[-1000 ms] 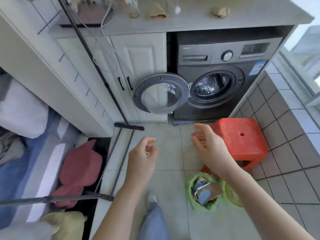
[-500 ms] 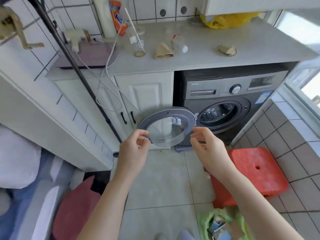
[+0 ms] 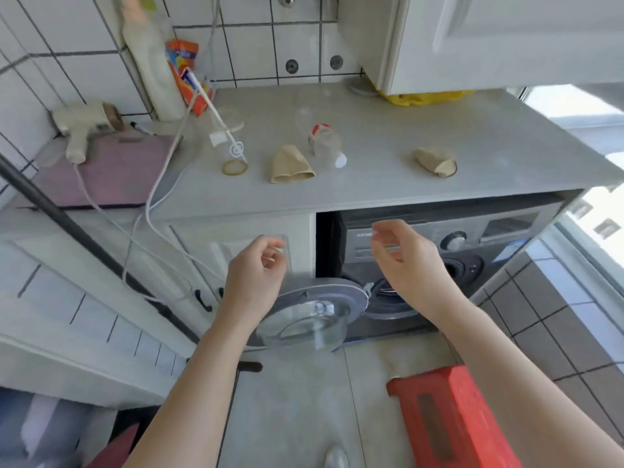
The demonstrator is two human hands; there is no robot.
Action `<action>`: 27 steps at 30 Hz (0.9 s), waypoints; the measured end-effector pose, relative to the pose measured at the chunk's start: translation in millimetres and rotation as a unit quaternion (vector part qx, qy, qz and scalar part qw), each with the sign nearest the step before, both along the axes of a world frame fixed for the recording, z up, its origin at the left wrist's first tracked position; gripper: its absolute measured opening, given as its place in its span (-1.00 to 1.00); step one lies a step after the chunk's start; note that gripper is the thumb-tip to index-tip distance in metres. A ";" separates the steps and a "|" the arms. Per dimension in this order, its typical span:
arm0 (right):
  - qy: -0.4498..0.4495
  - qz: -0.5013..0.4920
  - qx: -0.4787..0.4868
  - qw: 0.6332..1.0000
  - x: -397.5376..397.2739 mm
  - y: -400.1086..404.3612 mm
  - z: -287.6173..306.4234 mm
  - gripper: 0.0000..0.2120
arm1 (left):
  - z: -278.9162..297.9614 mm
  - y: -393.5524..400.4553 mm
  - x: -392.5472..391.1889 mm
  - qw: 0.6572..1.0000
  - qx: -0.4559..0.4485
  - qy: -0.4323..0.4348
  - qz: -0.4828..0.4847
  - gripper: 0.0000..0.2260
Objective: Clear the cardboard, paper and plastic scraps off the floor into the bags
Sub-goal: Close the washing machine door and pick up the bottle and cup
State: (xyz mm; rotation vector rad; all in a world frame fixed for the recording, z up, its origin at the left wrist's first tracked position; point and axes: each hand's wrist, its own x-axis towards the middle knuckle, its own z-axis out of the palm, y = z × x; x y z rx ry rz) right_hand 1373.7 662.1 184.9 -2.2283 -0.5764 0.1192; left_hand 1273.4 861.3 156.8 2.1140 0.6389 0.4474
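Both hands are raised in front of the washing machine. The left hand has its fingers loosely curled, holding nothing clear; the right hand is relaxed, half open, empty. No bags or scraps show.

red stool, dark grey washing machine, yellow bag, white wall tiles with dark grout
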 end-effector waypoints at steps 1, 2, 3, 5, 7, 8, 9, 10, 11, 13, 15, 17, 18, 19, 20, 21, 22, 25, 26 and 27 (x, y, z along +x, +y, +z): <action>-0.011 0.000 -0.003 1.000 17.2 3.1 2.9 -0.72 | 3.5 2.1 17.2 1.000 0.004 -0.002 -0.001 -0.88; -0.020 0.000 -0.003 1.000 33.4 6.4 5.6 -0.72 | 6.6 4.1 34.0 1.000 0.010 -0.005 -0.001 -0.88; -0.028 0.000 -0.005 1.000 48.5 9.1 8.1 -0.72 | 10.1 5.9 49.5 1.000 0.015 -0.011 -0.001 -0.88; -0.038 0.003 -0.023 0.999 76.6 14.4 11.6 -0.71 | 15.0 10.0 77.5 0.999 0.029 -0.019 -0.009 -0.86; -0.054 0.003 -0.059 0.997 103.9 19.5 12.6 -0.69 | 19.0 15.6 101.5 0.998 0.052 -0.020 -0.020 -0.84; -0.067 0.000 -0.080 0.995 117.5 21.9 12.4 -0.68 | 21.3 18.9 112.7 0.997 0.068 -0.023 -0.023 -0.82; -0.080 -0.005 -0.102 0.992 131.4 24.2 12.1 -0.66 | 23.6 22.7 124.2 0.996 0.084 -0.024 -0.024 -0.81; -0.088 -0.014 -0.125 0.988 145.4 26.3 11.4 -0.65 | 25.4 26.6 136.1 0.994 0.101 -0.024 -0.022 -0.78; -0.089 -0.025 -0.147 0.985 159.1 28.1 10.5 -0.63 | 26.1 30.7 147.6 0.993 0.118 -0.021 -0.017 -0.76; -0.085 -0.053 -0.190 0.977 185.4 31.4 7.5 -0.58 | 25.7 39.0 171.2 0.989 0.149 -0.012 -0.004 -0.68; -0.097 -0.079 -0.236 0.964 209.1 33.2 1.7 -0.53 | 21.2 48.4 193.6 0.984 0.181 0.008 0.002 -0.57; -0.104 -0.102 -0.275 0.950 229.9 32.9 -7.9 -0.48 | 14.2 57.7 212.7 0.976 0.209 0.052 0.005 -0.43; -0.102 -0.114 -0.292 0.944 238.3 32.3 -12.8 -0.45 | 11.1 61.5 220.2 0.973 0.217 0.078 0.011 -0.36; -0.098 -0.125 -0.312 0.937 246.0 31.7 -17.7 -0.44 | 8.1 64.7 226.3 0.970 0.220 0.100 0.017 -0.31; -0.089 -0.134 -0.331 0.930 251.8 31.1 -20.9 -0.43 | 4.5 67.6 230.9 0.968 0.223 0.113 0.020 -0.28; -0.074 -0.144 -0.344 0.925 256.3 31.0 -23.2 -0.43 | 0.6 70.6 234.4 0.967 0.226 0.120 0.020 -0.26; -0.058 -0.154 -0.347 0.923 259.5 31.0 -25.2 -0.43 | -3.3 73.8 236.9 0.966 0.226 0.123 0.017 -0.26; -0.056 -0.169 -0.350 0.920 264.2 30.6 -32.3 -0.45 | -15.4 84.7 242.1 0.969 0.210 0.129 0.004 -0.27; -0.071 -0.168 -0.359 0.915 264.9 30.5 -35.0 -0.46 | -19.0 87.6 243.0 0.970 0.204 0.129 0.002 -0.27; -0.084 -0.166 -0.370 0.910 265.4 30.6 -37.3 -0.47 | -21.8 89.4 243.3 0.971 0.203 0.124 0.000 -0.28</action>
